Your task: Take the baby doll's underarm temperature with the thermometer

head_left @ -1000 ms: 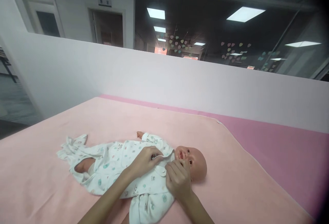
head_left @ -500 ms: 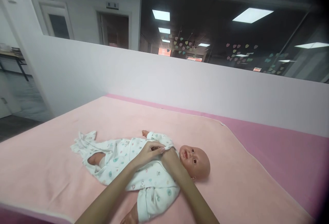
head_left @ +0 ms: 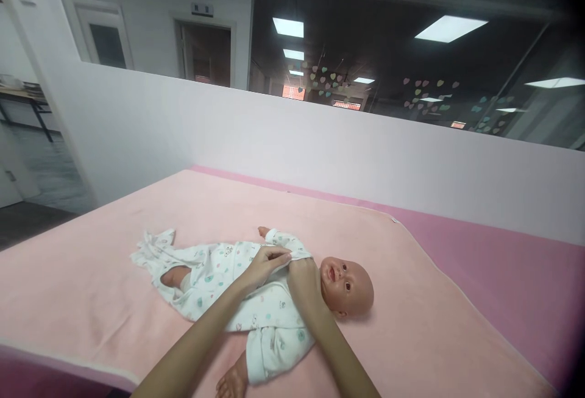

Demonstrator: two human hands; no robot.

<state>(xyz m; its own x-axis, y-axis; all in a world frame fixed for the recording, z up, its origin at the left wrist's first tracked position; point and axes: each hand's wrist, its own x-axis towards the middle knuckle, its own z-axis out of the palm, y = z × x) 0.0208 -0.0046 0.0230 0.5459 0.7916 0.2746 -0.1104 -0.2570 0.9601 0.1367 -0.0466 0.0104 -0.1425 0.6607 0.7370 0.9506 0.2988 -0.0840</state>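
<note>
One doll [head_left: 351, 288] in one outfit [head_left: 265, 308]; left hand [head_left: 264, 267] pinching outfit edge; right hand [head_left: 303, 279] curled, hold unclear.

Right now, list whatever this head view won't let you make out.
Head view:
Fingertips of the right hand: hidden behind that hand itself.
Chest of the doll: covered by the garment.
Sign above the doorway: lettering too small to read.
Far table: cut off by the left edge.

No readable text; sign [head_left: 202, 10] above doorway [head_left: 209, 53] illegible
</note>
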